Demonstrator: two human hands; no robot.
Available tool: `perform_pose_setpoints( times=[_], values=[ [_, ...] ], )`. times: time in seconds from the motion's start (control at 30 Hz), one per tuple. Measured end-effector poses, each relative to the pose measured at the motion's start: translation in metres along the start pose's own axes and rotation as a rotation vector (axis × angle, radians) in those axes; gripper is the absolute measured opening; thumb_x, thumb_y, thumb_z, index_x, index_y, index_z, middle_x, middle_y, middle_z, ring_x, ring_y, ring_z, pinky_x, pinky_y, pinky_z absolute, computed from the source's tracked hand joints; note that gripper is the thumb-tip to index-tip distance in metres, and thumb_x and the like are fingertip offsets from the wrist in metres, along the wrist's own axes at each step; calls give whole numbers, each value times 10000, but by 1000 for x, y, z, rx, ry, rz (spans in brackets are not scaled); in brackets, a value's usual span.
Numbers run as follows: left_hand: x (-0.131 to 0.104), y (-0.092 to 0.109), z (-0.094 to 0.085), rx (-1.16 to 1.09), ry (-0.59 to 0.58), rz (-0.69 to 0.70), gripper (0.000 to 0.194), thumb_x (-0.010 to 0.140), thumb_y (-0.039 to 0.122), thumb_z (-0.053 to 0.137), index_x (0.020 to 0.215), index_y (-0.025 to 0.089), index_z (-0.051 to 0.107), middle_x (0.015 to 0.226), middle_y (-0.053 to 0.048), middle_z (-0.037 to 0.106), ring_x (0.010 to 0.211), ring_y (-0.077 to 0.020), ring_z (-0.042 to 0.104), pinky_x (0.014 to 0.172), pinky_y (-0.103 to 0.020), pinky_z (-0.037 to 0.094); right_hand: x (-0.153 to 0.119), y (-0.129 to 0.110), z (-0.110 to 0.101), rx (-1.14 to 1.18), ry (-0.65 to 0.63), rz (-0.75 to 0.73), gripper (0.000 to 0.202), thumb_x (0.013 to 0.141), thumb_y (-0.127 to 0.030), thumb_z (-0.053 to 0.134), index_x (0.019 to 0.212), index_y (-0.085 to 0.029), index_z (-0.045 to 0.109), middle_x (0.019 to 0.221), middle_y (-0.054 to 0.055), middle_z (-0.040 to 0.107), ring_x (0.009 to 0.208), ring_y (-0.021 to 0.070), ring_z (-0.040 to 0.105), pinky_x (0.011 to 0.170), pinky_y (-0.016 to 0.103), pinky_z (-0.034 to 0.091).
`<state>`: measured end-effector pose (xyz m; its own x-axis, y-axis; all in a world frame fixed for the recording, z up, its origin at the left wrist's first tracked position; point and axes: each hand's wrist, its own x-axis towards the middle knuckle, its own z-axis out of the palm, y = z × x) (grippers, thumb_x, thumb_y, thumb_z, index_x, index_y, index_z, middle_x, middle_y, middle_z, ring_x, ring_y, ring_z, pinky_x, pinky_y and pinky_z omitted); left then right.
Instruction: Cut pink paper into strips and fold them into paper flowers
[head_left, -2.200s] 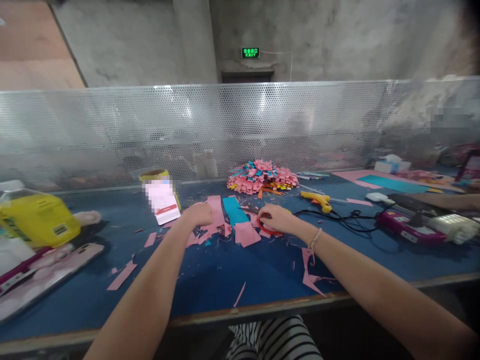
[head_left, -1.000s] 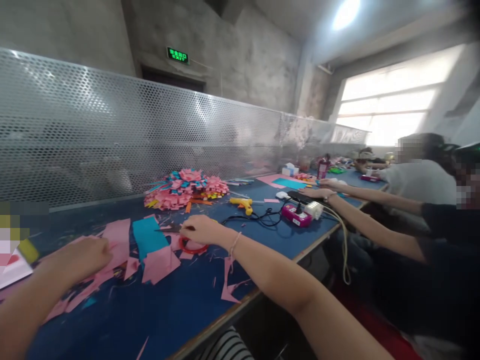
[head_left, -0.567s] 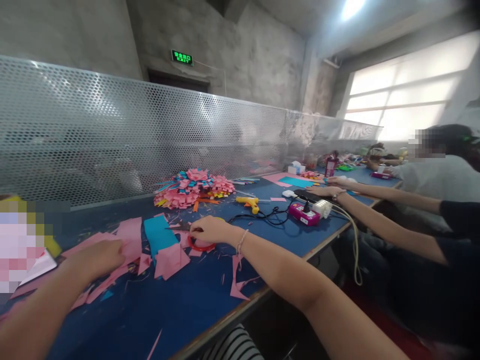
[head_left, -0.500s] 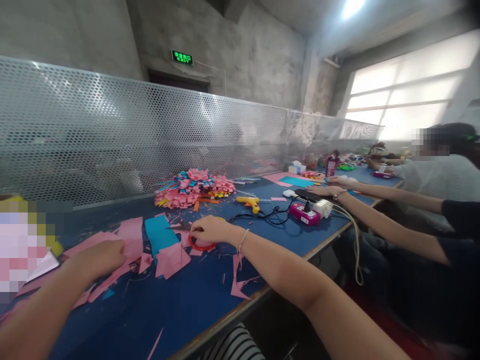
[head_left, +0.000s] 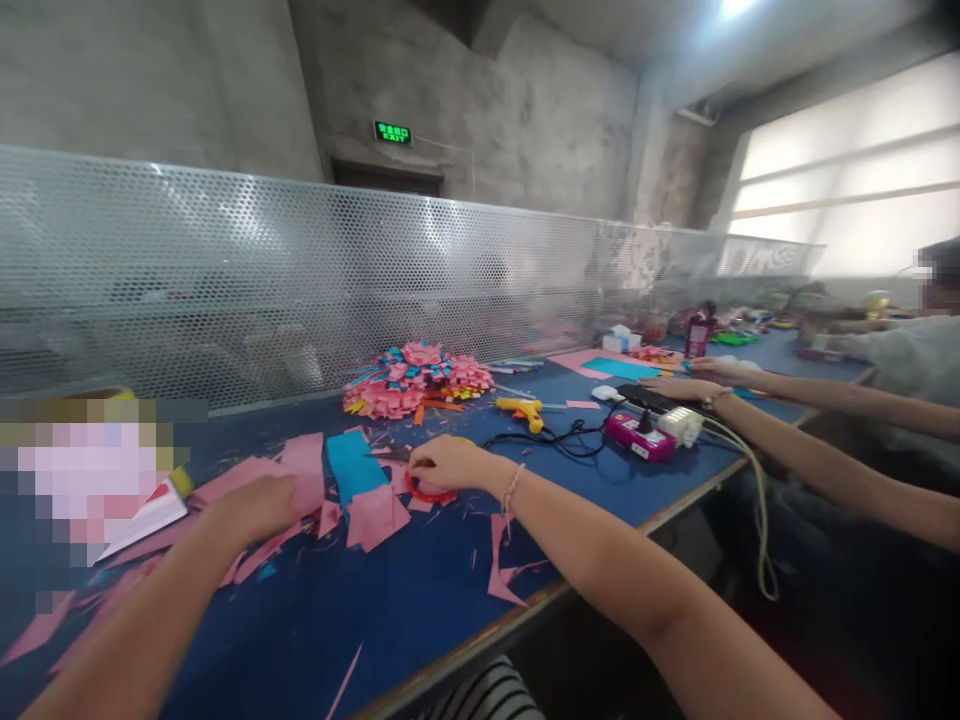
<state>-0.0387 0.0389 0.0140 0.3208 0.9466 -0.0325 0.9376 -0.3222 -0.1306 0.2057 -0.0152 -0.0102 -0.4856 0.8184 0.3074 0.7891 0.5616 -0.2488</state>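
Observation:
My right hand [head_left: 454, 465], with a string bracelet on its wrist, is closed around the red-handled scissors [head_left: 431, 491]. Their dark blades point left, toward a blue paper sheet [head_left: 352, 467]. Over the pink paper [head_left: 304, 468] at the left, my left hand [head_left: 262, 508] is curled with its back toward me. Its fingertips are mostly hidden and seem to grip the edge of that paper. A smaller pink piece [head_left: 379, 517] partly overlaps the blue sheet, and pink scraps lie around both.
A heap of fringed pink and blue paper [head_left: 420, 380] stands behind my hands. Right of it lie a yellow glue gun [head_left: 525, 412], a purple power strip [head_left: 639, 437] and cables. A co-worker's hands [head_left: 686, 388] rest farther right. A perforated metal screen [head_left: 262, 270] borders the table.
The view has turned slightly left, so everything appears shifted right. Against the papers, both my hands stay in nearly the same places, and the scissors remain in my right hand.

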Motion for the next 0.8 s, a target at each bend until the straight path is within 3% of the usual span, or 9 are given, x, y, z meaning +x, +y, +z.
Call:
perform_pose_setpoints(
  times=[0.07,0.13,0.37,0.47,0.8],
  values=[
    [-5,2,-2,86,-67,37,289,598,105,418,814,66,606,898,-170,635,807,-231,586,634,-257,386,0,0,2,9,9,-5,222,742,-203,427,839,-169,624,832,36,651,709,126,549,585,201,347],
    [-6,2,-2,104,-60,48,330,597,91,395,857,78,598,930,-157,627,839,-225,578,651,-256,391,-2,-2,1,30,7,12,223,744,-197,420,820,-165,627,820,36,651,690,120,546,576,200,346],
    [-2,-2,3,89,47,44,309,589,59,392,787,154,609,887,-83,641,840,-181,574,695,-233,402,-5,-3,1,131,4,38,208,733,-184,430,798,-158,626,766,23,641,654,104,534,571,189,351],
    [-4,-2,1,70,68,39,325,586,51,399,811,148,614,902,-93,638,854,-178,573,707,-232,405,-5,0,4,133,1,45,207,731,-174,434,810,-156,625,753,24,633,654,106,530,594,197,359],
    [-18,7,-6,111,-22,-5,289,590,78,444,808,116,630,895,-167,629,825,-253,584,662,-320,440,-7,8,14,39,2,3,223,665,-214,535,875,-159,584,894,67,523,865,163,472,750,256,358]
  ],
)
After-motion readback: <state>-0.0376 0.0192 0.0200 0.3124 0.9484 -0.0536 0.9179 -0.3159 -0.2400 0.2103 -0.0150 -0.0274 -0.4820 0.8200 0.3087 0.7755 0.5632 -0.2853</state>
